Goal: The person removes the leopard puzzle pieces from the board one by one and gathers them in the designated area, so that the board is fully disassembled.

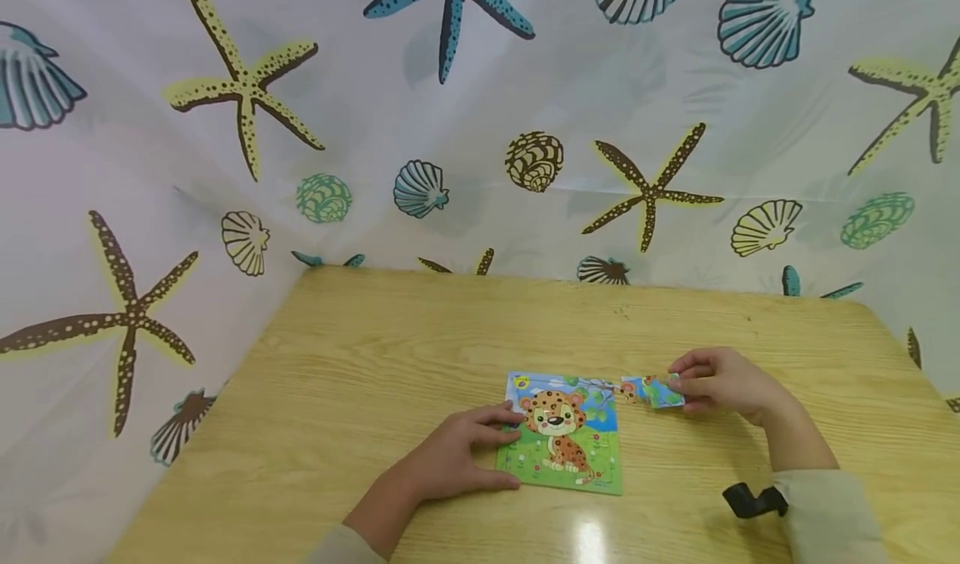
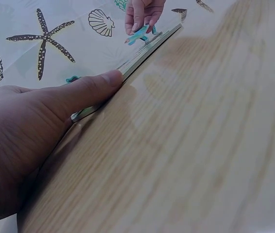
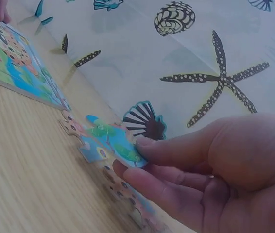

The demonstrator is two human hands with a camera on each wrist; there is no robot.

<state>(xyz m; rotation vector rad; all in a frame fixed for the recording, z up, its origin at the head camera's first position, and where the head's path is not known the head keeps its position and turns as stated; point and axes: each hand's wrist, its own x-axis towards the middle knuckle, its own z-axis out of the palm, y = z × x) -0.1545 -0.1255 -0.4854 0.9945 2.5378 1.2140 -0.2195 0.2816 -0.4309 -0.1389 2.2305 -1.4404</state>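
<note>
The puzzle section [image 1: 652, 391], perhaps more than one piece, lies just to the right of the leopard board [image 1: 564, 439], near its far right corner; whether they touch is hard to tell. Its long axis runs roughly left to right, pointing at the board's right edge. The right hand [image 1: 727, 385] pinches its outer end between thumb and fingers, leaving the end facing the board free. The left hand [image 1: 457, 456], farther from the section, rests relaxed fingers on the board's left margin, thumb against the near left corner. The board's far, near and right edges are uncovered, and table [image 1: 397, 322] stretches beyond it toward the shell-patterned curtain [image 1: 480, 235].
</note>
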